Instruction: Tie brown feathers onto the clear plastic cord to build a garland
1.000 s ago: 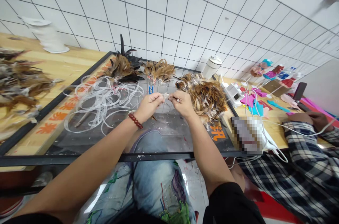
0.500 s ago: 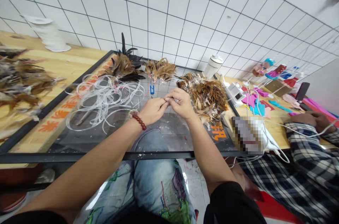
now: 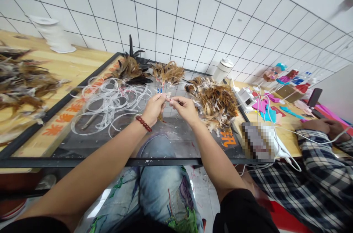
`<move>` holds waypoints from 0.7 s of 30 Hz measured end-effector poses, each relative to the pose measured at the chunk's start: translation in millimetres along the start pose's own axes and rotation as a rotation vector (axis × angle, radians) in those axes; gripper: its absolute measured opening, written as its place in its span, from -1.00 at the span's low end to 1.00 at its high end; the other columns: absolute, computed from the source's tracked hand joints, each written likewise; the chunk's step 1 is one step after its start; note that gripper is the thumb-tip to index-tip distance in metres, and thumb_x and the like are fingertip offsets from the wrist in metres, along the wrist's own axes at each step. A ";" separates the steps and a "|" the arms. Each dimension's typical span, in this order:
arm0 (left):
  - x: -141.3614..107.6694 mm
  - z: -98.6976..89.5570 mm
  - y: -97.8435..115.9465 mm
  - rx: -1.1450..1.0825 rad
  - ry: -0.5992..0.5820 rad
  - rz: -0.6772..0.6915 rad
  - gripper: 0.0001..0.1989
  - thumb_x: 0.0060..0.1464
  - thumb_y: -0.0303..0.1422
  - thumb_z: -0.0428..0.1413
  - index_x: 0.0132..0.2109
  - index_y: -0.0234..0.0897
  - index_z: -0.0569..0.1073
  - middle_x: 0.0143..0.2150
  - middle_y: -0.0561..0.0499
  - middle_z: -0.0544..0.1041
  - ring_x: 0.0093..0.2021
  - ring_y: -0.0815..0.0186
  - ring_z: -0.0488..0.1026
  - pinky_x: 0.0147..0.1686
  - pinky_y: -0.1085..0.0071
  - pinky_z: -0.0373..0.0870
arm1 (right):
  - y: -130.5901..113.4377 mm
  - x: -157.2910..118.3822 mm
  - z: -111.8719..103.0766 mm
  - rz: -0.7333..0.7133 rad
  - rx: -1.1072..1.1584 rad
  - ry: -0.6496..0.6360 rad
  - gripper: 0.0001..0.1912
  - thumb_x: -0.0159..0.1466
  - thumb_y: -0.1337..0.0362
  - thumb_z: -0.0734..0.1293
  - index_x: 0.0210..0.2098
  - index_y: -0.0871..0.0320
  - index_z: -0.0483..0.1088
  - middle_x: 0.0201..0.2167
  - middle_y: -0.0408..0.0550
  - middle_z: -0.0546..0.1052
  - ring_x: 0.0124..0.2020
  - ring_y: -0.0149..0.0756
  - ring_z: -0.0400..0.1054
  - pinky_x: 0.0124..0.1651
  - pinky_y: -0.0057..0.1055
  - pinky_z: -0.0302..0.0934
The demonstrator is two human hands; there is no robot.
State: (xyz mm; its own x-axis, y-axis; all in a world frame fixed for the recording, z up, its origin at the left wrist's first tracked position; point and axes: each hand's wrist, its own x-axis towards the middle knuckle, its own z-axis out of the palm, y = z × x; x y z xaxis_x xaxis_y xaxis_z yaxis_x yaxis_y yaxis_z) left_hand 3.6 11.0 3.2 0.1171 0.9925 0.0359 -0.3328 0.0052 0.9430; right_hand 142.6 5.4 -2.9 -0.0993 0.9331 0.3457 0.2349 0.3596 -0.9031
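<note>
My left hand (image 3: 156,108) and right hand (image 3: 185,108) pinch a fluffy feather (image 3: 168,95), just left of the brown feather pile (image 3: 217,97)!

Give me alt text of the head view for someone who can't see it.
The left hand and right hand hold a small pale piece above a black-framed panel. Tangled white strip lies left, a brown feather pile right.

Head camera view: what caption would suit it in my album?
Between tangled pale strips and heaped brown feathers, left hand and right hand pinch a small pale piece.
</note>
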 end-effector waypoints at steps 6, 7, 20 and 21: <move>-0.1 -1.6 3.2 -0.041 0.066 0.015 -0.79 -0.11 -0.28 0.24 -0.49 -0.35 0.44 -0.65 0.15 0.16 -0.65 0.54 0.03 -0.70 0.58 -0.08 | -3.9 1.5 -0.1 0.149 0.219 0.074 -0.76 0.00 0.11 0.42 -0.48 0.18 0.51 -0.59 -0.16 0.48 -0.56 -0.48 0.23 -0.43 -0.49 0.15; 0.3 -2.5 4.7 -0.080 0.051 -0.011 -0.80 -0.14 -0.30 0.27 -0.48 -0.36 0.46 -0.64 0.15 0.18 -0.65 0.54 0.03 -0.70 0.58 -0.08 | -3.5 2.1 0.4 0.195 0.266 0.080 -0.76 -0.03 0.12 0.44 -0.49 0.18 0.52 -0.59 -0.16 0.49 -0.57 -0.49 0.22 -0.44 -0.49 0.14; -3.9 -1.3 8.1 -0.065 -0.246 -0.203 -0.77 -0.12 -0.36 0.18 -0.59 -0.36 0.32 -0.53 0.05 0.25 -0.60 0.52 0.12 -0.71 0.59 0.02 | -6.1 4.8 -10.3 0.176 0.424 0.171 -0.82 -0.08 0.20 0.49 -0.51 0.14 0.51 -0.60 -0.23 0.42 -0.57 -0.53 0.16 -0.43 -0.49 0.07; -4.7 -0.3 7.0 -0.038 -0.269 -0.188 -0.75 -0.11 -0.35 0.17 -0.60 -0.35 0.30 -0.54 0.06 0.23 -0.61 0.52 0.11 -0.70 0.58 0.01 | -6.3 4.6 -11.4 0.122 0.392 0.156 -0.85 -0.06 0.21 0.49 -0.51 0.13 0.51 -0.57 -0.22 0.43 -0.53 -0.50 0.20 -0.39 -0.48 0.11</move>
State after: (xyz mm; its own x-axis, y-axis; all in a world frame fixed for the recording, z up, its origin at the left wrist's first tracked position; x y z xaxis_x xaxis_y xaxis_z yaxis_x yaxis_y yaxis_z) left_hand 0.5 6.4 9.5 0.4214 0.9057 -0.0471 -0.3157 0.1951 0.9286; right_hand 151.7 7.6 7.2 0.0609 0.9694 0.2378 -0.1518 0.2444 -0.9577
